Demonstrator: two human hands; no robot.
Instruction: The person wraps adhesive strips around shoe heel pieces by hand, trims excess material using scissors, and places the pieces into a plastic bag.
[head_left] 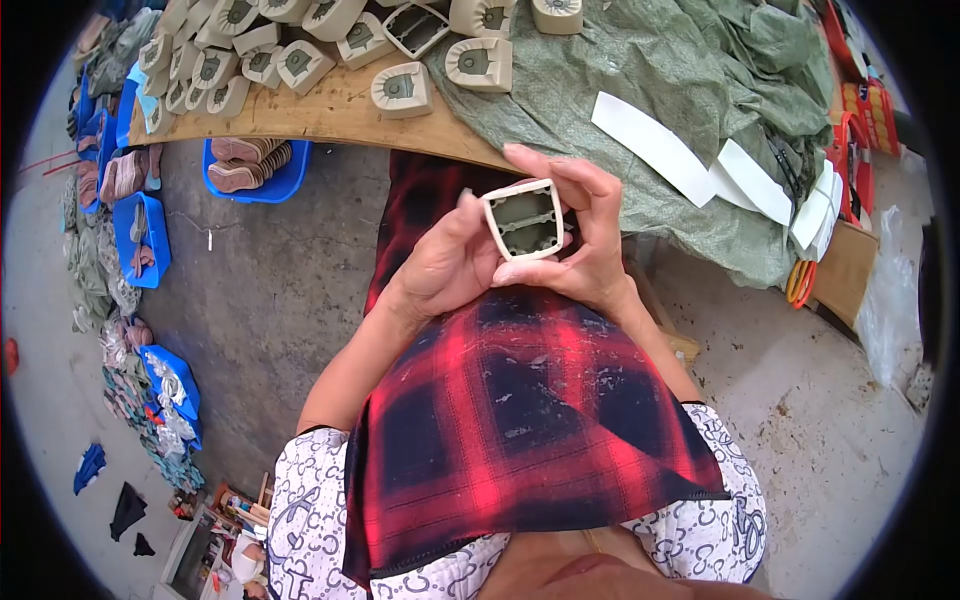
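Between my two hands is a small squarish piece [528,207] with a cream rim and a hollow grey-green inside crossed by a bar. My left hand [440,260] is closed on its left side, thumb up by the rim. My right hand [592,225] grips it from the right, its thumb along the lower edge and the fingers curled above and behind. The hollow side faces me. Several similar cream pieces with gathered edges and green centres [402,90] lie on the wooden table [330,115] ahead.
Green woven sheeting [560,95] covers the table's right part, with white strips [655,150] on it. Orange-handled scissors [800,284] hang near its right edge. A blue basket [285,185] of stacked soles stands below the table. More blue baskets [143,240] line the left. A checked apron [540,400] covers my lap.
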